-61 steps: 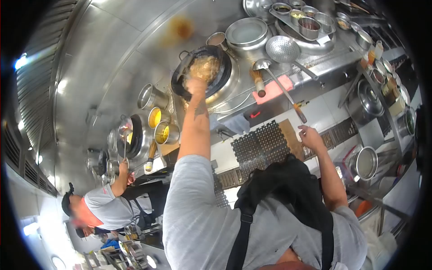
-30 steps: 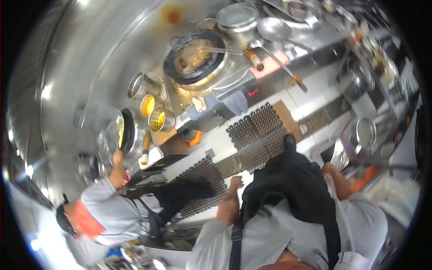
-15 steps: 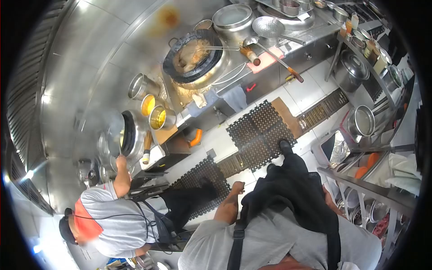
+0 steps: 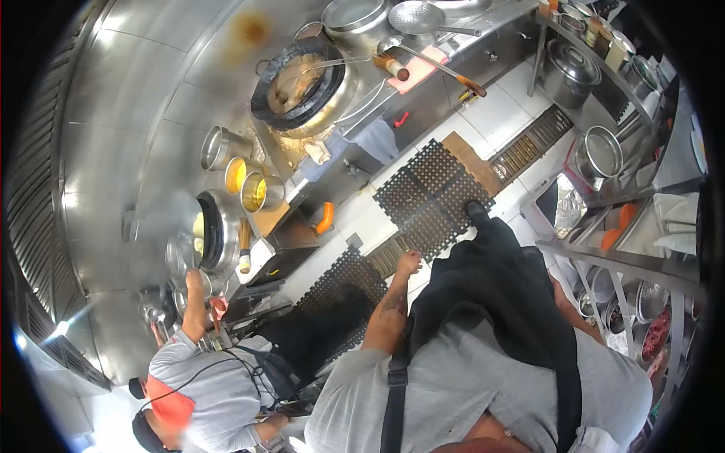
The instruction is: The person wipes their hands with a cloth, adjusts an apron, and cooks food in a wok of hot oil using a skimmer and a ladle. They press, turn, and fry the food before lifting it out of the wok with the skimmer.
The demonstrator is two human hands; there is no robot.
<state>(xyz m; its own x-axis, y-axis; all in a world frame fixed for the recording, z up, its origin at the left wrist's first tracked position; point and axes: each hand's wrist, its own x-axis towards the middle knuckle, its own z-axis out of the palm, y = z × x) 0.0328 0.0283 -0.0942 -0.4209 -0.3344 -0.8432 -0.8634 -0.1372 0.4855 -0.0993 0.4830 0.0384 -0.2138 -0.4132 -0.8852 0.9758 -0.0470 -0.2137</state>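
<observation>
My left hand hangs in front of me over the floor, beside the black apron that I wear. Its fingers are curled, and nothing shows in them. Of my right arm only the forearm appears, between the apron and the metal shelf rack; the hand itself is hidden. Neither arm touches the cooking counter. Ahead, a black wok with brownish liquid sits on the burner, and a long-handled wire tool rests across its rim.
On the left a co-worker reaches toward a second, steaming wok. Metal pots with yellow contents, a perforated strainer, a ladle and a brush line the counter. Black mats cover the floor ahead.
My view has shifted, and the counter now sits further up and left. My left hand has swung forward. The co-worker's arm has also moved, and a second person's head now appears beside them.
</observation>
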